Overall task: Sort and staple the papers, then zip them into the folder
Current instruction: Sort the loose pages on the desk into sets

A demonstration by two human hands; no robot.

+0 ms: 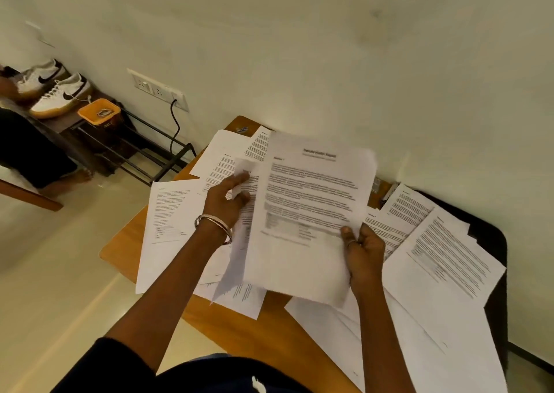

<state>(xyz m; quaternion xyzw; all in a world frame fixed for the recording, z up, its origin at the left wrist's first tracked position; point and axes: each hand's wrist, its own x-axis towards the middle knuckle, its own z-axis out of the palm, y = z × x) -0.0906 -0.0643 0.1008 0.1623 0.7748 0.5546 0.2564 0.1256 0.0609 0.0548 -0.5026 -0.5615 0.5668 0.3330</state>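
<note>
- Sorting looks barely begun: loose papers lie spread over the wooden table, none seen stapled; no stapler or folder is identifiable.
- Above the table's middle, the left hand pinches a blurred, curling sheet, probably a single page.
- Just right of it, the right hand grips the titled page by its lower edge, raised off the table.

Printed sheets too blurred to read, title perhaps ending "Report", black swoosh on sneakers
</note>
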